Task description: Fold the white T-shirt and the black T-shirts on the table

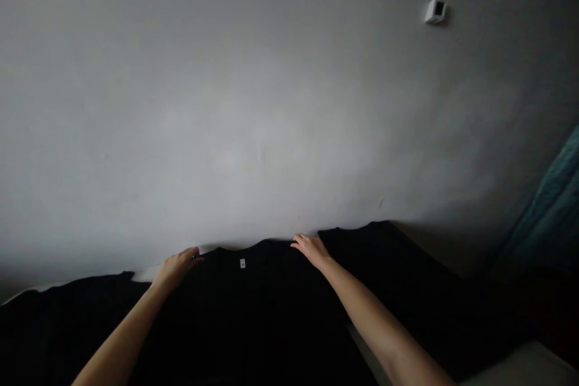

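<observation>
A black T-shirt with a small white neck label lies spread out in front of me, its neckline toward the wall. My left hand grips its left shoulder, fingers closed over the fabric edge. At the opposite shoulder, my right hand pinches the cloth near the wall. The fingertips of both hands are partly hidden. The lower part of the shirt runs out of view at the bottom, and its folds are hard to make out in the dark.
More black garments lie on both sides, one at the left and one at the right. A pale grey wall rises behind them, with a small white device mounted on it. A teal curtain hangs at the right edge.
</observation>
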Motion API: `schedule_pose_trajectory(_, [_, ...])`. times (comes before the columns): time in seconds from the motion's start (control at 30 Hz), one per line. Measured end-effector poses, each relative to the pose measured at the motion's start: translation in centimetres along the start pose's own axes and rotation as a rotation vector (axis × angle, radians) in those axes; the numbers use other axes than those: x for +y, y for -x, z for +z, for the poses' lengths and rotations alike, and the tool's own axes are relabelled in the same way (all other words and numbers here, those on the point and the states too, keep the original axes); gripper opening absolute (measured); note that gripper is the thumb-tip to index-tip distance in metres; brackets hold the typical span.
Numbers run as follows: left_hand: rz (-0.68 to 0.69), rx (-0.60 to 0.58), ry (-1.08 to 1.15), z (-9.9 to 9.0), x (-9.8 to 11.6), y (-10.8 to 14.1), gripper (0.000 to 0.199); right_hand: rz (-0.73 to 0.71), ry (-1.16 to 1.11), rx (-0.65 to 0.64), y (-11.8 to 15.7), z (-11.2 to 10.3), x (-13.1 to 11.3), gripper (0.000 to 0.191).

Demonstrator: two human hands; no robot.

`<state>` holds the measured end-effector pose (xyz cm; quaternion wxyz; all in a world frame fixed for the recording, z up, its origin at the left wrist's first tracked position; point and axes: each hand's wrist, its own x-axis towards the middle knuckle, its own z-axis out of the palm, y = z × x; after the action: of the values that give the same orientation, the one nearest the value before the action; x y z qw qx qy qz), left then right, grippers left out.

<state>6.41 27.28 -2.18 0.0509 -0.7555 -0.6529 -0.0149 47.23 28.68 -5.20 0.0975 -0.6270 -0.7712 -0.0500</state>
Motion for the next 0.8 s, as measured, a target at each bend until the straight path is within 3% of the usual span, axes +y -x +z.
schedule_pose_trajectory(0.1, [0.032, 0.02, -0.018, 0.3, -0.1, -0.4, 0.026, 0.043, 0.029, -0.025, -0.6, -0.4, -0.1, 0.024])
schedule_pose_trajectory(0.2, [0.071, 0.1, -0.068, 0.1, 1.2, 0.3, 0.034, 0.124, 0.056, -0.007, 0.2, -1.6, -2.4, 0.026])
schedule_pose_trajectory(0.33, [0.014, 0.288, -0.144, 0.7, 7.8, 3.4, 0.043, 0.164, 0.035, 0.008, 4.2, -2.3, -9.4, 0.039])
schedule_pose_trajectory(0.43, [0.013, 0.284, -0.057, 3.1, 12.1, 8.0, 0.046, 0.002, -0.152, 0.016, 9.4, -1.4, -13.6, 0.054])
schedule_pose_trajectory(0.5, [0.144, 0.218, 0.009, 5.1, 11.3, 11.5, 0.052, -0.074, -0.27, 0.005, 13.0, -0.8, -13.4, 0.056])
schedule_pose_trajectory(0.57, [0.276, 0.176, 0.027, 6.4, 7.5, 14.6, 0.052, -0.024, -0.288, -0.025, 16.0, -1.1, -10.9, 0.055])
schedule_pose_trajectory(0.63, [0.329, 0.157, -0.001, 6.3, 2.8, 16.9, 0.048, 0.098, -0.248, -0.054, 17.9, -2.1, -7.9, 0.057])
schedule_pose_trajectory(0.7, [0.299, 0.117, -0.042, 4.8, 0.4, 18.3, 0.048, 0.222, -0.193, -0.072, 18.8, -3.6, -6.8, 0.058])
schedule_pose_trajectory(0.73, [0.249, 0.107, -0.078, 3.7, 0.6, 18.6, 0.047, 0.274, -0.173, -0.065, 19.1, -4.3, -7.3, 0.06])
schedule_pose_trajectory(0.8, [0.121, 0.134, -0.149, 1.5, 3.8, 19.2, 0.046, 0.286, -0.186, -0.021, 19.9, -5.4, -10.5, 0.062])
